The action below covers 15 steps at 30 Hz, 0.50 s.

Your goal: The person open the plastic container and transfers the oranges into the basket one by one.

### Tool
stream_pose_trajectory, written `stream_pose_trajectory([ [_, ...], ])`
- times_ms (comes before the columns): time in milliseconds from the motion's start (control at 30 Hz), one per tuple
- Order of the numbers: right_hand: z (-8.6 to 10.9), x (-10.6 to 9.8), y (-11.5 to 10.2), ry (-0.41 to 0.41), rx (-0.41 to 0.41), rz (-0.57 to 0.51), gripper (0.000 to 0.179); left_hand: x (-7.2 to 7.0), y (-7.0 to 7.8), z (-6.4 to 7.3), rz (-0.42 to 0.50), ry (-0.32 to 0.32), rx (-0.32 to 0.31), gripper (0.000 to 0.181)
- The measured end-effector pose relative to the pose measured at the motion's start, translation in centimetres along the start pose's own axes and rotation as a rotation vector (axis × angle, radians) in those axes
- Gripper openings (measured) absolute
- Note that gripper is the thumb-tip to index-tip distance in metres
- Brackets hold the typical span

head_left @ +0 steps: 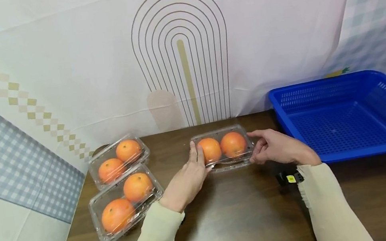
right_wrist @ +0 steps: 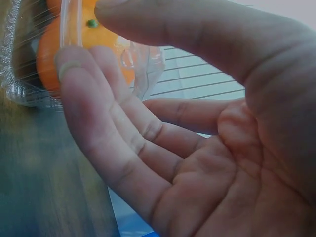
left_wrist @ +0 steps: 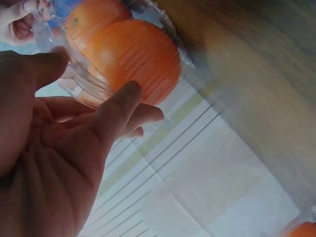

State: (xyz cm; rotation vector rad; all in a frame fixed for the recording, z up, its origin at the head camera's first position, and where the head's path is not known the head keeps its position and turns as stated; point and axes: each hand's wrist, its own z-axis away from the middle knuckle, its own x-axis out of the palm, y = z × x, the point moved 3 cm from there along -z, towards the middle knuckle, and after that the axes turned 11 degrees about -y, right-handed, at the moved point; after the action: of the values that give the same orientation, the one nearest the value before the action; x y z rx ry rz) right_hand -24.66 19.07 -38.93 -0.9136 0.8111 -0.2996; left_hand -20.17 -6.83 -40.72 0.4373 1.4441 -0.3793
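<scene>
A clear plastic clamshell box (head_left: 232,165) with two oranges (head_left: 233,144) in it lies on the table near the wall, also seen close up in both wrist views. My left hand (head_left: 189,176) holds its left end, fingers along the side and over the edge, thumb near the front corner. In the left wrist view, the fingertips (left_wrist: 132,89) overlap the plastic beside an orange (left_wrist: 138,57). At the right end my right hand (head_left: 277,147) pinches the rim between thumb and curled fingers. The right wrist view shows the plastic edge (right_wrist: 71,27) right at the fingertips.
Two more clear boxes of oranges, one behind (head_left: 101,183) and one in front (head_left: 100,234), rest on the table's left side. A blue plastic basket (head_left: 302,159) stands at the right. A patterned cloth (head_left: 99,67) covers the wall behind the wooden table (head_left: 233,212).
</scene>
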Motion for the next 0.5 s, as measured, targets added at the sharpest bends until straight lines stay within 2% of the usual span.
stream_pose_trajectory([
  [200, -0.1, 0.1, -0.2, 0.004, 0.010, -0.002, 0.089, 0.3, 1.0, 0.0, -0.242, 0.110, -0.015, 0.050],
  [300, -0.1, 0.2, -0.3, 0.003, 0.007, -0.006, 0.089, 0.3, 1.2, 0.0, -0.295, 0.130, -0.030, 0.045],
  [367, -0.2, 0.2, -0.3, 0.002, 0.010, -0.019, 0.089, 0.2, 1.1, 0.0, -0.250, 0.114, -0.034, 0.046],
  [500, -0.2, 0.2, -0.1, -0.002, 0.014, -0.030, 0.088, -0.4, 0.4, 0.1, -0.013, 0.058, -0.034, 0.052],
])
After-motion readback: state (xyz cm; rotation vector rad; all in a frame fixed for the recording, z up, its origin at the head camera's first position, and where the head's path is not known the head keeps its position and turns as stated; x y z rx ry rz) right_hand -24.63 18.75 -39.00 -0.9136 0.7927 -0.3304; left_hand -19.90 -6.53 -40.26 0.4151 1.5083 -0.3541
